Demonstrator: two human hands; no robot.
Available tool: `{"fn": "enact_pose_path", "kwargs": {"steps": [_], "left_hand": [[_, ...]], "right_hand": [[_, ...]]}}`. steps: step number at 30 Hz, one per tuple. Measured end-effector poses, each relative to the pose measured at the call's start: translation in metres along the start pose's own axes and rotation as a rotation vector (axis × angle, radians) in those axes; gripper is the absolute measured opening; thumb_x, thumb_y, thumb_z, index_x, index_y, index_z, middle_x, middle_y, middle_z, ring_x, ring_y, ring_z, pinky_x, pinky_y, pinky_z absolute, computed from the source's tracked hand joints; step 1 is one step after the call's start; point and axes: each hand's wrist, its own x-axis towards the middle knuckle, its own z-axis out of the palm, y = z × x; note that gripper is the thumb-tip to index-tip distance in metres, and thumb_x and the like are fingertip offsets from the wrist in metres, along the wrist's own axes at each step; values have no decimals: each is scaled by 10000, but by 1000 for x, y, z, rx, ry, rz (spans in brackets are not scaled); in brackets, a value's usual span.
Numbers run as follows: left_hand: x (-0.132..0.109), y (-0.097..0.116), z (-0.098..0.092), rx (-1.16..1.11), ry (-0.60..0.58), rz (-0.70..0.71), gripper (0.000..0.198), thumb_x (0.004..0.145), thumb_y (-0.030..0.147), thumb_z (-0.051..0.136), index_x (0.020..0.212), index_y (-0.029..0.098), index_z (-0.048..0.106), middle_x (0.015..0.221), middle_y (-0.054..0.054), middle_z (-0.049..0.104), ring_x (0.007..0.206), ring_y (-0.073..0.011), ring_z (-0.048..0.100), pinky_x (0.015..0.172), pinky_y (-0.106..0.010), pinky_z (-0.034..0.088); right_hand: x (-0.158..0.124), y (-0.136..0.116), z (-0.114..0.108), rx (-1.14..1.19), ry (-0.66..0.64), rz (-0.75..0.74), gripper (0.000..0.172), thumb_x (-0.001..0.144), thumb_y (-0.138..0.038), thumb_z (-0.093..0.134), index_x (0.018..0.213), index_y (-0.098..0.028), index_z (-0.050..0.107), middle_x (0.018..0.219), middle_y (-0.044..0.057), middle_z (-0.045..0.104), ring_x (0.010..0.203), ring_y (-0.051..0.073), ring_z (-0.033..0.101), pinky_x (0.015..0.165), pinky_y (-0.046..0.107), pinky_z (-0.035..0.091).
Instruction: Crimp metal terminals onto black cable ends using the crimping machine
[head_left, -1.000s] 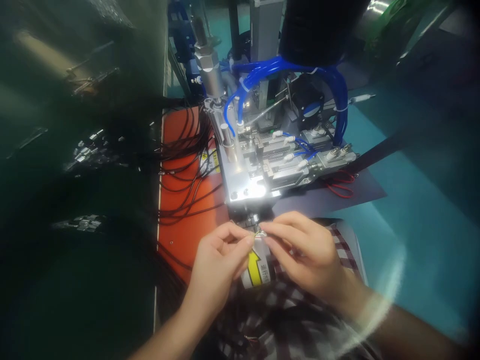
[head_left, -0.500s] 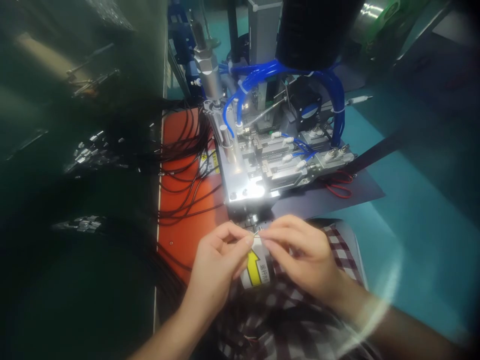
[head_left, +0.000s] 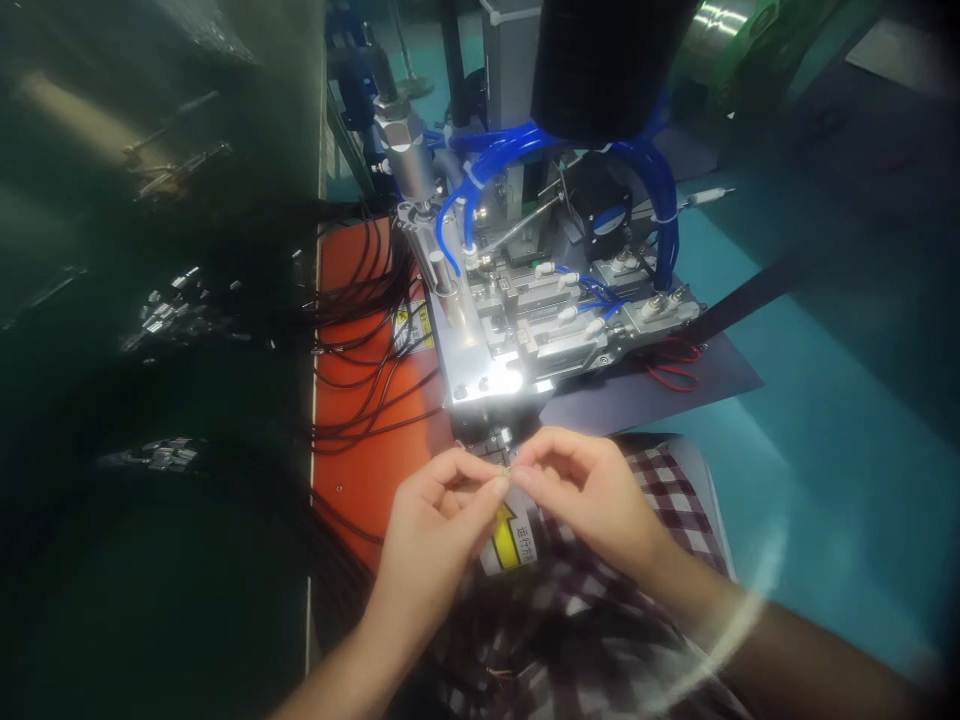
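My left hand [head_left: 442, 510] is closed in a pinch, thumb against forefinger, around a thin wire [head_left: 508, 474] of which only a tiny end shows. My right hand [head_left: 585, 490] pinches at the same spot, its fingertips meeting those of the left. What lies inside the fingertips is mostly hidden. Just under both hands is a white label [head_left: 521, 545] with a yellow arrow and dark characters. Directly beyond the fingertips stands a metal machine [head_left: 487, 375] with a brightly lit front plate.
Blue air hoses [head_left: 517, 145] arch over the machine. Black cables [head_left: 367, 375] spread across an orange surface [head_left: 349, 470] on the left, beside a dark green surface [head_left: 187, 580] with small shiny metal parts [head_left: 169, 455]. A checked cloth [head_left: 675, 490] covers the lap. Red wire [head_left: 675, 370] loops at right.
My right hand's fingers have curled in tighter and moved slightly left, closing against the left fingertips. Less of the thin wire shows between them. The view has shifted a little.
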Motion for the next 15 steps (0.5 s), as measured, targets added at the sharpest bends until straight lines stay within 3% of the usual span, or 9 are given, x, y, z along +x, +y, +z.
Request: {"fn": "enact_pose_path", "kwargs": {"steps": [6,12,15], "left_hand": [[-1,-1,-2,-3,-3,15,237,776,339,736,753,154,590,465,76,417,422,-30,306,435,-169,215],[-1,-2,-1,-33,4,44,214,791,319,727,754,153,596,470,76,425,431,-28,322,442,-164,232],[-2,-1,1,-53,7,64,204,780,303,738,755,152,605,471,74,437,434,-29,343,448,-164,245]], "right_hand": [[-1,0,2,177,-35,129,179,706,-328,722,727,-162,657,638,2,575,558,113,476,461,220,345],[1,5,4,385,-126,247,242,691,-363,757,735,-152,646,531,-66,445,461,54,292,415,197,200],[2,8,4,428,-150,256,228,708,-345,755,744,-146,649,528,-73,413,473,52,279,423,197,176]]}}
